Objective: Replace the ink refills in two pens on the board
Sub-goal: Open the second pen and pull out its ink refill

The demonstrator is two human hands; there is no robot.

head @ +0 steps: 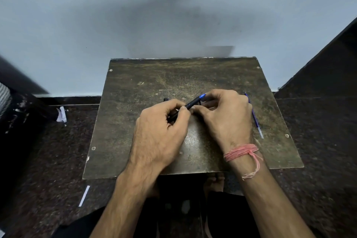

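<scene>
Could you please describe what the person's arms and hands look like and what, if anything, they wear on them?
Both forearms are bare, with no sleeves, gloves, rings or watch in view. The left hand and its wrist carry nothing. The right hand has a pink thread band wound several times round the wrist, with loose frayed ends hanging from its outer side.

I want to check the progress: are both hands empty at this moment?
No, the left hand and the right hand together grip a dark pen with a blue end above the board.
</scene>
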